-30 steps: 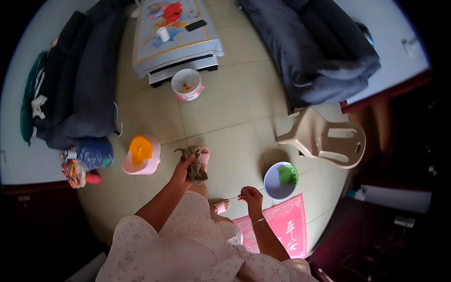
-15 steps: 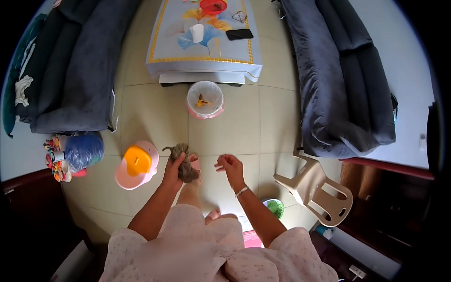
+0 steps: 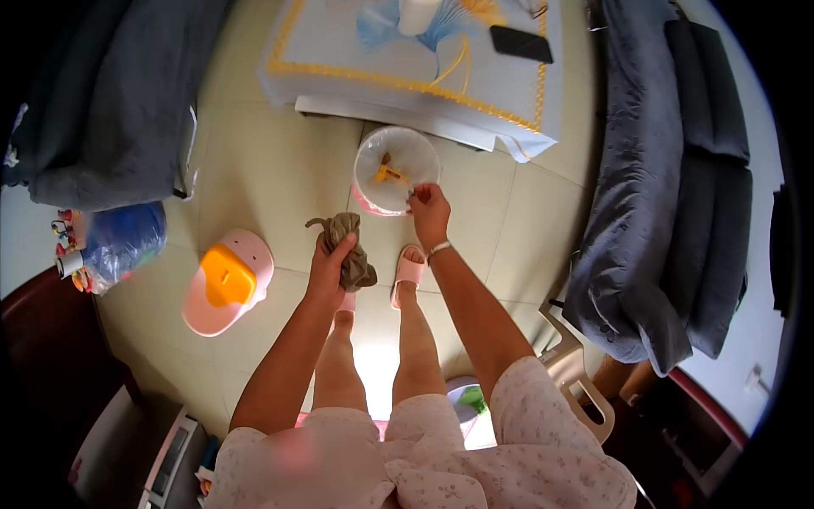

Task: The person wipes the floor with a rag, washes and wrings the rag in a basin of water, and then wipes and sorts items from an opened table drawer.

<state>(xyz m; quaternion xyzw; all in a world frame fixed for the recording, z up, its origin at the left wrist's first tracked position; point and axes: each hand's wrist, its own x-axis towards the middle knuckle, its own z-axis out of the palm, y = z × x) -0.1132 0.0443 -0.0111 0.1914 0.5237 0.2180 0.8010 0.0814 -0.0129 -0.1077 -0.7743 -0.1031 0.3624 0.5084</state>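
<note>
My left hand [image 3: 329,265] is closed around a crumpled brown-grey cloth [image 3: 349,246], with one thin end sticking out to the left. My right hand [image 3: 430,208] is at the near right rim of a lined trash bin [image 3: 366,159]. Its thumb and fingers are pinched together; whatever may be between them is too small to make out. Inside the bin's clear plastic liner lies some orange-yellow litter [image 3: 387,173].
A pink and yellow child's potty [image 3: 246,248] stands on the tiles at left, near a blue plastic-wrapped bundle [image 3: 136,237]. Ahead is a cloth-covered table [image 3: 356,64] with a phone [image 3: 521,44] and white cup [image 3: 417,15]. Grey sofas [image 3: 627,195] flank both sides; a beige chair [image 3: 577,369] is at right.
I have stepped forward, closer to the bin and table. My right hand has moved forward to the bin's rim. The cloth stays in my left hand.
</note>
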